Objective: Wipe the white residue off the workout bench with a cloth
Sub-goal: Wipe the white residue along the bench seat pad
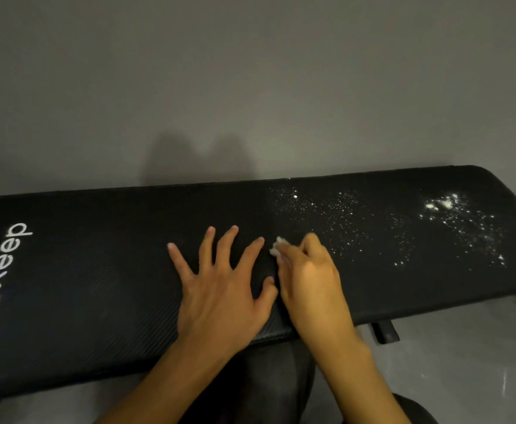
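Here our left hand point(220, 289) lies flat, fingers spread, midway along the black workout bench point(97, 255); just beside it our right hand point(308, 270) pinches a small white cloth point(276, 247) against its surface. White residue point(452, 221) speckles the bench toward its right end, thickest near the far right corner.

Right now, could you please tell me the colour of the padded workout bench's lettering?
White lettering on black padded bench; head view.

The blurred right hand point(308, 270) hides most of the cloth point(276, 247); the bench point(97, 255) is cropped left
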A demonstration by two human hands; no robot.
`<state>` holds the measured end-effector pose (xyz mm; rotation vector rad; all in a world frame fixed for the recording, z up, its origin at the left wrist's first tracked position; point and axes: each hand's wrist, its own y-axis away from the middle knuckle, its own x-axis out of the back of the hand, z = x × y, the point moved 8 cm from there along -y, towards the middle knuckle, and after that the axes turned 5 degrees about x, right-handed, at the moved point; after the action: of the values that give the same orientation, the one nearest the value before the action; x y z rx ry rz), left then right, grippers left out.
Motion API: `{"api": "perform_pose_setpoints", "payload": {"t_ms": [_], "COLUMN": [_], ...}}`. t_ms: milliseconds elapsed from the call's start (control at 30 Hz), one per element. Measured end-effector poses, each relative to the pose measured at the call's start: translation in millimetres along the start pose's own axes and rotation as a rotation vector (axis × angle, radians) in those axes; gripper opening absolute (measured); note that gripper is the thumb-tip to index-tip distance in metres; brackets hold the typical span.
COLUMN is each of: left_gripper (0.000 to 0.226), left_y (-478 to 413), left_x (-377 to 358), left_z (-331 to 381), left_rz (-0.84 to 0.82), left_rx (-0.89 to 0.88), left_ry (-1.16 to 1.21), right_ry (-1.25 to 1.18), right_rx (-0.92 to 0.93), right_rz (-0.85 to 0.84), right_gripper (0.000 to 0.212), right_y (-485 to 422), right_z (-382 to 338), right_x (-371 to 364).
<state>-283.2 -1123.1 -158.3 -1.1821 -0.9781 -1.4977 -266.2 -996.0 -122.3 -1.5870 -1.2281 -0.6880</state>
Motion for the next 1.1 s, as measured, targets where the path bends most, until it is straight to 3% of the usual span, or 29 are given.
{"api": "perform_pose_setpoints", "payload": {"t_ms": [100, 267, 500, 700, 933, 1100], "left_gripper": [0.074, 0.076, 0.070, 0.071, 0.074, 0.072], "left_y": [-2, -3, -3, -4, -5, -3], "left_x": [0, 1, -5, -4, -6, -6], "left_z": [0, -1, 3, 3, 2, 3], "left_rz": [-0.006, 0.003, -0.021, 0.004, -0.017, 0.003], "left_rx": [0.019, 0.018, 0.013, 0.015, 0.012, -0.013], "left_ry": [0.002, 0.001, -0.035, -0.043, -0.050, -0.025], "right_ry": [0.016, 0.066, -0.014, 0.049, -0.034, 0.063], "right_rx": [0.002, -0.133, 0.038, -0.106, 0.061, -0.103], "right_rz": [-0.036, 0.047, 0.002, 0.010, -0.044, -0.022], "right_gripper": [0.026, 0.020, 0.024, 0.019, 0.024, 0.021], "right_y": [-10, -77, -37, -124, -58, -115], "right_z": [8, 27, 9, 28, 4, 27], "right_x": [-5, -24, -13, -45, -26, -44]}}
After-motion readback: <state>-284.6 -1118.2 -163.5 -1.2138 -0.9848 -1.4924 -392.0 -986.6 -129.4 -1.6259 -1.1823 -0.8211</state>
